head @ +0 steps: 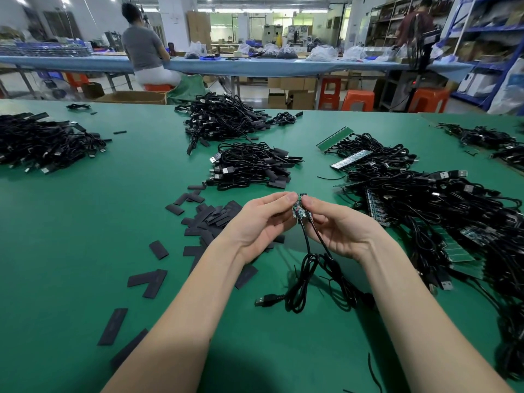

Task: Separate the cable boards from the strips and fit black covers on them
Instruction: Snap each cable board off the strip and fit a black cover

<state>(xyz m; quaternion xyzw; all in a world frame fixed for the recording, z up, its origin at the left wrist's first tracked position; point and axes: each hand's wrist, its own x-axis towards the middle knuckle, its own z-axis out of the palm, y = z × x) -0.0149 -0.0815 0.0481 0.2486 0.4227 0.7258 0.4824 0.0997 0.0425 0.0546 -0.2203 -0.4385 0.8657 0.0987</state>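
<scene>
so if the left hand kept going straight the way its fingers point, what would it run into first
Its fingers point right, so the left hand would meet the small boards it pinches, then the right hand just behind them.

The worktop point(85, 222) is plain green. Covers point(211, 215) scattered on it are matt black, and so are the cables point(249, 163) in their heaps. The boards point(300, 209) between the fingers are green with pale blue patches. Strips point(334, 137) are green. Behind, stools point(358, 100) are orange, and a far bench point(255, 66) is light blue.
</scene>
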